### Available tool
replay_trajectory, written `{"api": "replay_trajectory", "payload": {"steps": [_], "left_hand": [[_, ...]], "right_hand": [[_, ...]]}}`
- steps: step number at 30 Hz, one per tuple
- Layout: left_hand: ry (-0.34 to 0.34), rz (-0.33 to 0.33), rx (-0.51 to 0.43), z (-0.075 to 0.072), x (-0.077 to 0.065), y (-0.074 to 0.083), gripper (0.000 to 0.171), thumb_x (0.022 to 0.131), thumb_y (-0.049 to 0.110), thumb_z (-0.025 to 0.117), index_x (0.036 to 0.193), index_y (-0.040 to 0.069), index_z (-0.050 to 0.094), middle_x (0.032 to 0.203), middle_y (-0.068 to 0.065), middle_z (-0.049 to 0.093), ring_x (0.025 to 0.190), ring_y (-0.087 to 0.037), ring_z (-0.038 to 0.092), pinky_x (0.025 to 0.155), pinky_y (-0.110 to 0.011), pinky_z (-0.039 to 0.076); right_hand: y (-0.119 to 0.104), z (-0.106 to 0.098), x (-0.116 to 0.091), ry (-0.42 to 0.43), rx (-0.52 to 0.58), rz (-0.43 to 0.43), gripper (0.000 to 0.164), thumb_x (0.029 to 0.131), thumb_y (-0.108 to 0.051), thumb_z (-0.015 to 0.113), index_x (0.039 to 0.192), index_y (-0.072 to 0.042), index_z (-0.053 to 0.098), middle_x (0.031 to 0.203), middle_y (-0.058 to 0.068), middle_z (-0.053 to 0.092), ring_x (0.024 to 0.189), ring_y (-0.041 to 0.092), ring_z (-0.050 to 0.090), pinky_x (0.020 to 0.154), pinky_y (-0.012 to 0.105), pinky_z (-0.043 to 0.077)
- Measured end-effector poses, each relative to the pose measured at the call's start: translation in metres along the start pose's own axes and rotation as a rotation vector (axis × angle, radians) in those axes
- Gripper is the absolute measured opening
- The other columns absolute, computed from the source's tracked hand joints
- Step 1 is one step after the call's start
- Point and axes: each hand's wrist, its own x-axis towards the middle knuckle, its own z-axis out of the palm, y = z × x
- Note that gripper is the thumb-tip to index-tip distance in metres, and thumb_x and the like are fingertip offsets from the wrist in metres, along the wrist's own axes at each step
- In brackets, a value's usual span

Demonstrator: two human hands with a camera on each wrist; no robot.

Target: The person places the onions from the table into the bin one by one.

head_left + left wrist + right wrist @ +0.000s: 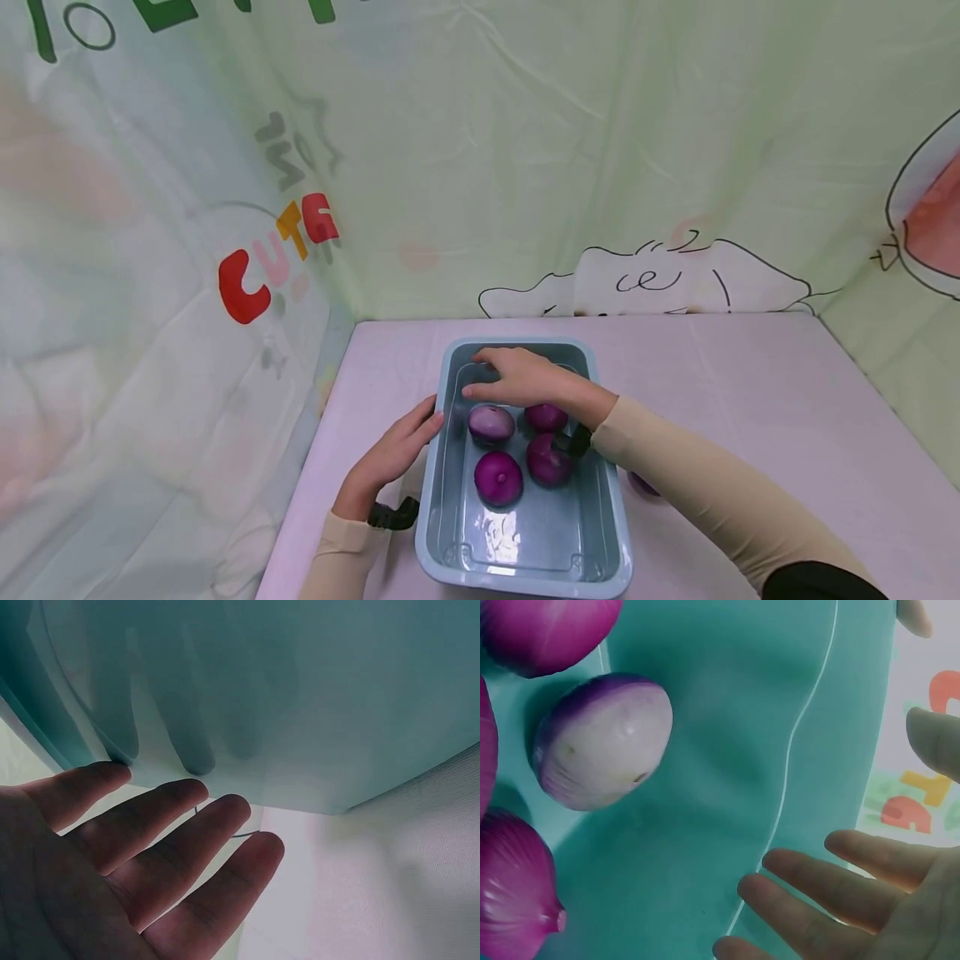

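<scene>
A blue plastic basin [525, 575] stands on the table with several red onions inside. One onion [491, 423] is paler, purple and white; the deep purple ones include an onion [498, 478] nearest the basin's front and another [549, 460] partly hidden by the right wrist's camera. My right hand [517, 377] hovers over the basin's far end, fingers spread and holding nothing; the right wrist view shows the pale onion [604, 742] apart from the fingertips [754, 889]. Along the outside of the basin's left wall, my left hand [401, 446] rests with straight fingers [217, 892].
Another purple onion [643, 485] lies on the table right of the basin, mostly covered by the right forearm. A pale pink cloth [720, 392] covers the table. Printed curtains [465, 167] enclose the back and sides.
</scene>
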Motion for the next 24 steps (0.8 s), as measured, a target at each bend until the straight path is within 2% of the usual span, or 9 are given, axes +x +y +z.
{"api": "replay_trajectory", "payload": {"steps": [5, 12, 20, 24], "left_hand": [[-0.006, -0.002, -0.008, 0.000, 0.001, 0.000, 0.055, 0.114, 0.035, 0.041, 0.166, 0.024, 0.026, 0.163, -0.015, 0.037, 0.137, -0.036, 0.050, 0.108, -0.058, 0.043], [-0.010, 0.009, -0.021, -0.001, 0.002, 0.000, 0.055, 0.114, 0.032, 0.041, 0.166, 0.023, 0.027, 0.161, -0.016, 0.038, 0.136, -0.042, 0.050, 0.107, -0.055, 0.045], [0.003, 0.005, -0.014, 0.000, 0.001, -0.004, 0.055, 0.114, 0.032, 0.042, 0.166, 0.023, 0.028, 0.162, -0.013, 0.038, 0.137, -0.040, 0.050, 0.106, -0.059, 0.044], [0.011, 0.009, -0.002, 0.001, 0.001, -0.003, 0.056, 0.113, 0.033, 0.044, 0.166, 0.024, 0.027, 0.164, -0.011, 0.036, 0.138, -0.040, 0.049, 0.106, -0.061, 0.043]], "right_hand": [[-0.003, -0.005, -0.004, 0.023, 0.031, -0.024, 0.076, 0.097, -0.057, 0.066, 0.151, -0.006, 0.052, 0.143, 0.011, 0.061, 0.129, 0.027, 0.059, 0.105, 0.050, 0.048], [-0.009, -0.019, -0.015, 0.066, 0.123, -0.060, 0.076, 0.097, -0.057, 0.066, 0.153, -0.008, 0.050, 0.146, 0.014, 0.058, 0.134, 0.031, 0.055, 0.107, 0.051, 0.045], [-0.018, -0.045, -0.042, 0.157, 0.199, -0.058, 0.078, 0.096, -0.058, 0.067, 0.158, -0.018, 0.043, 0.148, 0.009, 0.057, 0.136, 0.030, 0.053, 0.108, 0.055, 0.043], [-0.016, -0.062, -0.059, 0.223, 0.237, -0.059, 0.078, 0.098, -0.057, 0.066, 0.161, -0.022, 0.037, 0.149, 0.008, 0.056, 0.139, 0.029, 0.049, 0.111, 0.058, 0.039]]}}
